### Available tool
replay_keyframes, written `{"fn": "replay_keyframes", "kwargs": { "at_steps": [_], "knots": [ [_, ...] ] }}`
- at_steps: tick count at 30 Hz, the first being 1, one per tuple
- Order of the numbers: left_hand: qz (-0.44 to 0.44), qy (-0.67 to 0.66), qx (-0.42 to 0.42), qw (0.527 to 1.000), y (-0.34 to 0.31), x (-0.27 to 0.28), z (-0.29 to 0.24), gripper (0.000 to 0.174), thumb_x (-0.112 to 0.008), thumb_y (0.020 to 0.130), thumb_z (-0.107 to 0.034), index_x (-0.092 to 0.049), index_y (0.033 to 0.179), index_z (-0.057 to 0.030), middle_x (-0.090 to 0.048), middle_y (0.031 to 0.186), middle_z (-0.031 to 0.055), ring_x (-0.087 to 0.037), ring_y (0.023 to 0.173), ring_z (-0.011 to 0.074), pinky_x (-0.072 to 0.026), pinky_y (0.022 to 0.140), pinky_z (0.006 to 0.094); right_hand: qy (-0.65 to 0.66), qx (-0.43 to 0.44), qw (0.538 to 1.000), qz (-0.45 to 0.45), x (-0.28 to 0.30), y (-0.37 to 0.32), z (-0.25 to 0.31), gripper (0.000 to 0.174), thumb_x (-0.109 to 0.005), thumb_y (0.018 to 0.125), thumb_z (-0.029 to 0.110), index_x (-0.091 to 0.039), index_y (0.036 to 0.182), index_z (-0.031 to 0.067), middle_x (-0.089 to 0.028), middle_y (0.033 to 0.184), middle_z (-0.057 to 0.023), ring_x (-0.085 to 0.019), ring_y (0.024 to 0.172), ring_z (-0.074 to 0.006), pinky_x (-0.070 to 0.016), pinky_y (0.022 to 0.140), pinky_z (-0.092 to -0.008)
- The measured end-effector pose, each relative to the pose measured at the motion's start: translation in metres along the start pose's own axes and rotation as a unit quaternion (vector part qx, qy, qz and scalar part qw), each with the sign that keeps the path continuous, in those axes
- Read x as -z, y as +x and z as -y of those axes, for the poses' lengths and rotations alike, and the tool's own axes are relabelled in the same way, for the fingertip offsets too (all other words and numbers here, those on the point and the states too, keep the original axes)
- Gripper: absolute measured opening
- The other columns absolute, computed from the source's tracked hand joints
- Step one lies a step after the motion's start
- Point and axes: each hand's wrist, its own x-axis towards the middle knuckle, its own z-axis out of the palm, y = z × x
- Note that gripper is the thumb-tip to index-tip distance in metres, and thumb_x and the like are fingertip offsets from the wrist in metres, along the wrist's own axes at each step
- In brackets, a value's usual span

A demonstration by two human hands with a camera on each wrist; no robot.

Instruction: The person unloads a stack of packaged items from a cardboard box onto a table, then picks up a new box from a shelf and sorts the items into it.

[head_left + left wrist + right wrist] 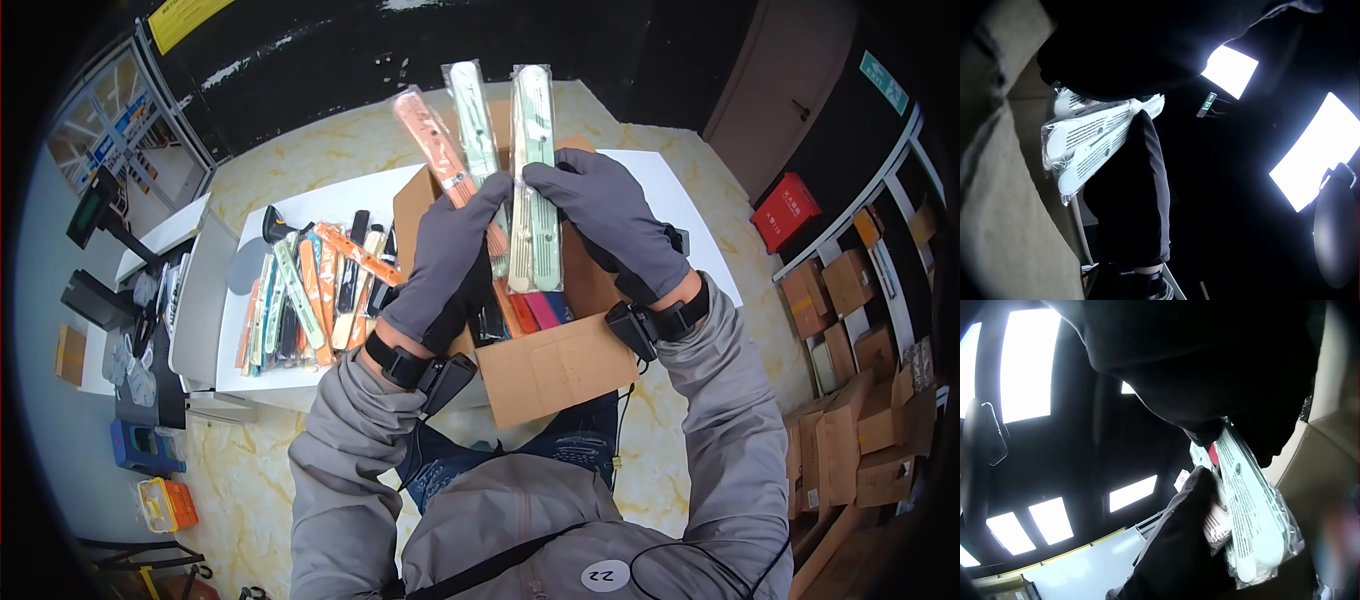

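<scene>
Both hands wear grey gloves and are raised over an open cardboard box (555,372). My left hand (450,250) grips a salmon-orange slim item (432,140) and a pale green one (474,110), both flat, round-ended and slotted like folded hand fans, in clear plastic sleeves. In my right hand (605,215), thumb in front, is a pale green wrapped fan-like piece (534,120). The left wrist view shows light green slotted ends (1079,137) side by side near the right glove (1132,194). Orange, pink and blue pieces (540,310) lie inside the box.
Left of the box, a pile of similar wrapped pieces (300,300) in orange, green, black and cream covers the white table (255,222). A black handheld scanner (274,224) lies behind the pile. Cardboard boxes (850,440) crowd the shelves at right; a red bin (785,212) stands beyond.
</scene>
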Motion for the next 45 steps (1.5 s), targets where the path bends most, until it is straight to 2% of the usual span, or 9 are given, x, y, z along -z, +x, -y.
{"fn": "replay_keyframes", "kwargs": {
  "at_steps": [3,12,16,20,23,24,27,40,45],
  "knots": [
    [0.0,-0.14,-0.017,0.99,0.004,0.004,0.003,0.042,-0.071,0.109,-0.026,-0.068,0.136,0.0059,-0.078,0.118,0.015,-0.077,0.098,0.0211,-0.0637,0.085,0.034,-0.082,-0.003,0.996,-0.022,0.007,0.007,-0.009,0.046,-0.074,0.101,0.039,-0.077,0.119,-0.0034,-0.077,0.095,-0.0079,-0.07,0.083,-0.0161,-0.0553,0.078,-0.0322],
    [-0.022,-0.063,-0.025,0.997,0.004,0.007,0.0,0.043,-0.067,0.11,-0.026,-0.067,0.14,0.0045,-0.078,0.118,0.0166,-0.077,0.093,0.0211,-0.0646,0.082,0.0339,-0.469,0.014,0.879,0.083,-0.011,0.021,-0.009,0.05,-0.073,0.091,0.045,-0.081,0.104,-0.003,-0.077,0.088,-0.0203,-0.076,0.085,-0.032,-0.0578,0.079,-0.0434],
    [0.005,-0.08,-0.01,0.997,0.004,0.008,-0.001,0.039,-0.066,0.111,-0.025,-0.069,0.138,0.0037,-0.079,0.116,0.0163,-0.077,0.092,0.0205,-0.0644,0.082,0.0336,-0.524,0.048,0.846,0.091,-0.012,0.03,-0.017,0.047,-0.068,0.096,0.043,-0.081,0.103,-0.0013,-0.077,0.087,-0.018,-0.076,0.085,-0.03,-0.0577,0.076,-0.0413],
    [0.007,-0.066,0.001,0.998,0.001,0.008,0.001,0.037,-0.066,0.111,-0.024,-0.07,0.134,0.0047,-0.079,0.114,0.0158,-0.078,0.092,0.0205,-0.0625,0.083,0.0312,-0.394,0.058,0.914,0.078,-0.001,0.029,-0.015,0.049,-0.065,0.1,0.045,-0.08,0.103,-0.0017,-0.075,0.085,-0.0162,-0.074,0.082,-0.0267,-0.0567,0.073,-0.0368],
    [0.082,0.229,-0.246,0.938,-0.003,0.012,0.002,0.036,-0.07,0.109,-0.024,-0.071,0.127,0.0062,-0.076,0.106,0.0094,-0.073,0.089,0.0146,-0.0581,0.077,0.0288,-0.204,0.064,0.976,0.044,-0.005,0.024,-0.008,0.05,-0.065,0.1,0.046,-0.079,0.103,-0.0026,-0.074,0.084,-0.0148,-0.072,0.079,-0.0239,-0.0556,0.073,-0.0344],
    [0.083,0.228,-0.245,0.938,-0.002,0.012,0.002,0.036,-0.07,0.109,-0.024,-0.071,0.127,0.0062,-0.076,0.106,0.0094,-0.073,0.089,0.0146,-0.0581,0.077,0.0288,-0.105,0.066,0.992,0.026,-0.007,0.022,-0.005,0.051,-0.065,0.101,0.046,-0.079,0.103,-0.0031,-0.073,0.083,-0.0142,-0.071,0.077,-0.0225,-0.0551,0.072,-0.0332],
    [0.072,0.162,0.03,0.984,-0.009,-0.001,-0.013,0.039,-0.072,0.106,-0.028,-0.072,0.123,0.0069,-0.077,0.106,0.0085,-0.073,0.091,0.0132,-0.0566,0.079,0.0279,-0.169,0.051,0.983,0.05,-0.008,0.015,0.011,0.053,-0.067,0.1,0.048,-0.078,0.102,-0.0038,-0.073,0.084,-0.013,-0.07,0.076,-0.0209,-0.0547,0.073,-0.0328],
    [0.169,0.145,0.12,0.968,-0.018,-0.008,-0.039,0.041,-0.07,0.109,-0.031,-0.069,0.133,0.0027,-0.076,0.119,0.0092,-0.073,0.101,0.0141,-0.0583,0.091,0.0292,-0.19,-0.005,0.982,-0.008,0.013,0.018,0.003,0.053,-0.071,0.091,0.047,-0.077,0.1,-0.0052,-0.074,0.085,-0.0165,-0.071,0.075,-0.0242,-0.0556,0.075,-0.0365],
    [0.062,0.169,-0.028,0.983,-0.04,0.015,-0.071,0.044,-0.069,0.109,-0.031,-0.068,0.137,0.0028,-0.077,0.122,0.0113,-0.074,0.108,0.017,-0.0589,0.097,0.0315,-0.332,0.005,0.942,0.055,0.013,0.012,0.005,0.052,-0.072,0.09,0.046,-0.078,0.099,-0.0044,-0.074,0.083,-0.0177,-0.071,0.073,-0.0267,-0.0558,0.073,-0.038]
  ]
}}
